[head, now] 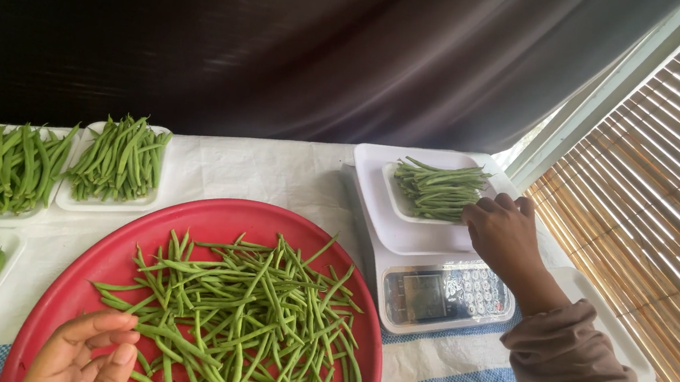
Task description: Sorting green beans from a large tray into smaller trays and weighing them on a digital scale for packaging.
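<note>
Now your hands sit at two bean piles.
Your right hand (503, 229), fingers curled, touches the small white tray (397, 195) on the scale (434, 260); your left hand (83, 353) hovers loosely open, empty, over the red platter (210, 224).

One head-worn view looks steeply down, close over the table (275, 171).

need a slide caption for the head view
Right hand touches the tray of beans on the scale; left hand rests at the red platter.

A small white tray (396, 199) of green beans (439, 189) is set on the scale (426, 251) — the beans lie mostly lengthwise. Loose beans (251, 316) are spread over a red platter (123, 252).
</note>
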